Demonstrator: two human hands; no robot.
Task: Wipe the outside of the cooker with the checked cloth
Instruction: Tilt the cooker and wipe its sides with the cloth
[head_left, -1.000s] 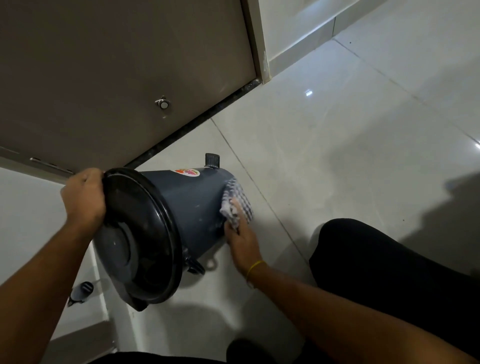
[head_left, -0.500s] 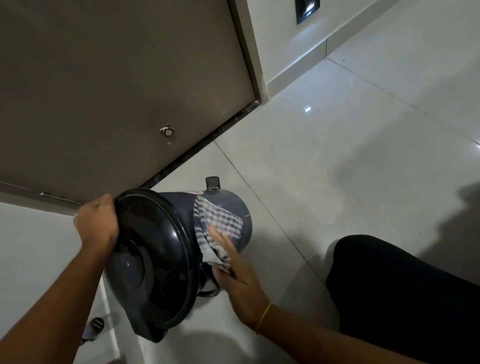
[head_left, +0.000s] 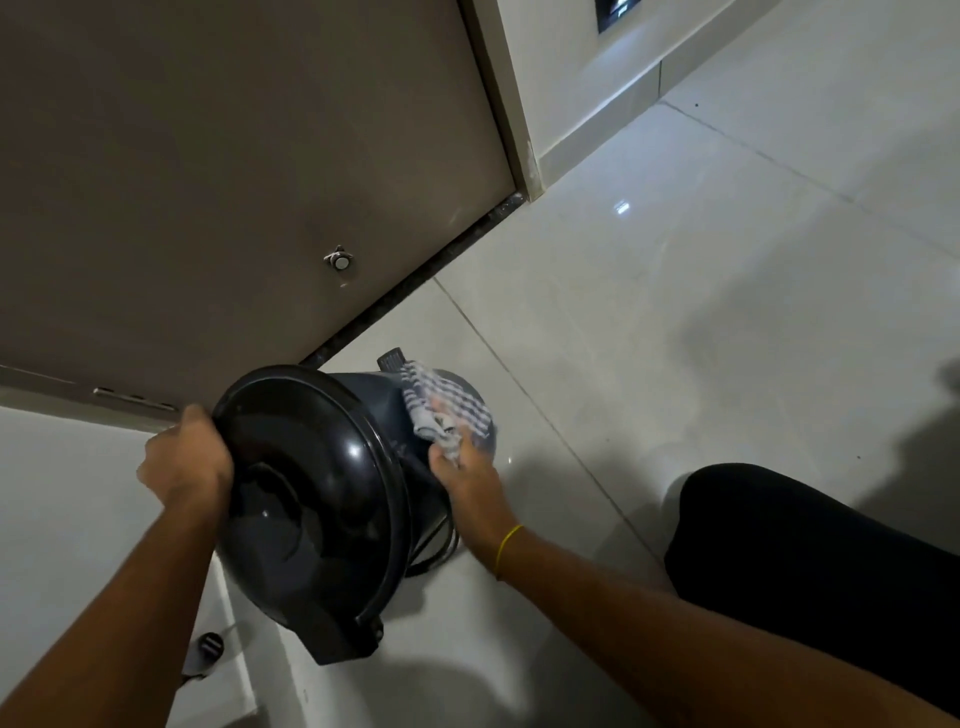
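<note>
A dark grey cooker (head_left: 363, 410) lies tilted on its side on the pale floor, its glossy black lid (head_left: 306, 499) facing me. My left hand (head_left: 182, 462) grips the lid's left rim. My right hand (head_left: 462, 467) presses the blue-and-white checked cloth (head_left: 447, 410) against the cooker's upper right side, near a small black foot (head_left: 392, 359). The far end of the cooker's body is hidden under the cloth.
A brown door (head_left: 234, 171) with a metal stopper (head_left: 340, 259) stands just behind the cooker. The cooker's black cord (head_left: 441, 545) loops on the tiled floor (head_left: 675, 312), and its plug (head_left: 208, 647) lies at the lower left. My black-clad knee (head_left: 805, 571) is at the right.
My right hand has swept the cloth from the cooker's right side up over its top and back towards the far end. The left hand has kept its grip on the lid rim.
</note>
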